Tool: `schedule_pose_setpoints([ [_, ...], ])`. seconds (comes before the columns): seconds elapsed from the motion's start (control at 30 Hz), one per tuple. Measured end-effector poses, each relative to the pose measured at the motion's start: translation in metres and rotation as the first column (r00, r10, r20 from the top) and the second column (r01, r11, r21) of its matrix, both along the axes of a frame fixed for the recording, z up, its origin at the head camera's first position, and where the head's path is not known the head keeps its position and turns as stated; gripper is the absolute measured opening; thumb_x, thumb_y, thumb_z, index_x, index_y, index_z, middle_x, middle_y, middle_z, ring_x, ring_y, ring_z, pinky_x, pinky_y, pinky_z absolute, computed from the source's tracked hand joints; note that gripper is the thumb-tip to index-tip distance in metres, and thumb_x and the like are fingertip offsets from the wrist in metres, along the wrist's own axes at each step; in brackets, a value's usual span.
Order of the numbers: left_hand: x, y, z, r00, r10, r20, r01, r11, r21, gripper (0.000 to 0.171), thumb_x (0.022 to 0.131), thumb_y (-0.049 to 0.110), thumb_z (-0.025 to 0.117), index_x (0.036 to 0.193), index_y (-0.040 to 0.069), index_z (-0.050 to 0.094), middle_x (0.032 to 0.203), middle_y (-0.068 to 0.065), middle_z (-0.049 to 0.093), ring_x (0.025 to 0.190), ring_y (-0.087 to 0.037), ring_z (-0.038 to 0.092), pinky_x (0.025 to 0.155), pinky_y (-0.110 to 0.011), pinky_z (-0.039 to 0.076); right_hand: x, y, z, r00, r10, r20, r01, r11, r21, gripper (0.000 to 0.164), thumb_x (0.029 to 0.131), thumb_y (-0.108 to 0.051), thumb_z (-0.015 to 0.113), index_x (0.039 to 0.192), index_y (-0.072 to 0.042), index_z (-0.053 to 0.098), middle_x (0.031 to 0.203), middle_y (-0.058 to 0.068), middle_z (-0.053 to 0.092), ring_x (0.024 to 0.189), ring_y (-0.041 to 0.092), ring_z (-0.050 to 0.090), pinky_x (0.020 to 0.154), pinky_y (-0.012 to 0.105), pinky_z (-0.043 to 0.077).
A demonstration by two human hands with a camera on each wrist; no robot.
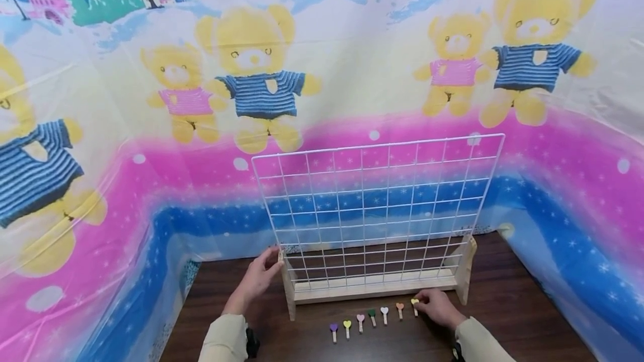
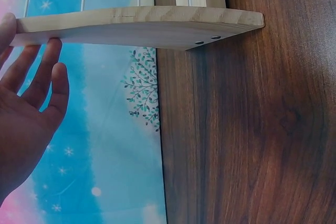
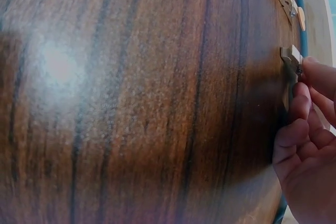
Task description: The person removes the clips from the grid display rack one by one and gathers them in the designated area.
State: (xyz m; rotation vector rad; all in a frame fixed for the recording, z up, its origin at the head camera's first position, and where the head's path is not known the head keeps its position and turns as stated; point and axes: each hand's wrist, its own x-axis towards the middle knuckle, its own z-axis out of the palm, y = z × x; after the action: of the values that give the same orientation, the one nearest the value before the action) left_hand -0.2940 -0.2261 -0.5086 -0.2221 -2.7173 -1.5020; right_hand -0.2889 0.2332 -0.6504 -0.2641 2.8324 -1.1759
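A white wire grid (image 1: pixel 374 211) stands upright in a wooden base (image 1: pixel 374 287) with a wooden side piece at each end. With thumb and fingers on opposite faces, my left hand (image 1: pixel 259 278) holds the left side piece (image 2: pixel 142 22) near its upper end. At the right end of a row of small heart-topped clothespins, my right hand (image 1: pixel 440 307) pinches a yellow one (image 1: pixel 415 303) between thumb and fingertips. The wooden legs of this clothespin (image 3: pixel 291 56) show in the right wrist view, while its heart is hidden there.
To the left of the pinched clothespin lie others: orange (image 1: pixel 399 309), white (image 1: pixel 384 313), green (image 1: pixel 372 315), pink (image 1: pixel 360 321), yellow (image 1: pixel 347 327) and purple (image 1: pixel 334 331). All are on a dark wooden table (image 1: pixel 297 339). Behind rises a bear-printed cloth (image 1: pixel 352 71).
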Motion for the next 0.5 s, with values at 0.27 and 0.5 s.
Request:
schedule_pose_setpoints([
  [0.27, 0.0007, -0.0003, 0.0008, 1.0, -0.01, -0.01, 0.01, 1.0, 0.006, 0.039, 0.096, 0.011, 0.056, 0.134, 0.013, 0.052, 0.127, -0.013, 0.056, 0.112, -0.029, 0.053, 0.087, -0.044, 0.048, 0.002, 0.0002, -0.0047, 0.998, 0.011, -0.056, -0.009, 0.999, 0.031, 0.007, 0.08, -0.01, 0.073, 0.085, -0.007, 0.071, 0.075, -0.005, 0.062, 0.067, 0.008, 0.053, 0.061, 0.027, 0.044],
  [0.5, 0.0013, -0.002, 0.0029, 1.0, -0.015, -0.012, 0.015, 1.0, -0.011, 0.041, 0.097, 0.011, 0.055, 0.137, 0.006, 0.048, 0.129, -0.015, 0.054, 0.114, -0.031, 0.052, 0.088, -0.046, 0.047, 0.0017, -0.0014, -0.0067, 0.995, -0.025, -0.099, 0.028, 0.999, 0.029, 0.01, 0.079, -0.012, 0.074, 0.087, -0.007, 0.071, 0.075, -0.005, 0.063, 0.069, 0.009, 0.055, 0.064, 0.029, 0.046],
])
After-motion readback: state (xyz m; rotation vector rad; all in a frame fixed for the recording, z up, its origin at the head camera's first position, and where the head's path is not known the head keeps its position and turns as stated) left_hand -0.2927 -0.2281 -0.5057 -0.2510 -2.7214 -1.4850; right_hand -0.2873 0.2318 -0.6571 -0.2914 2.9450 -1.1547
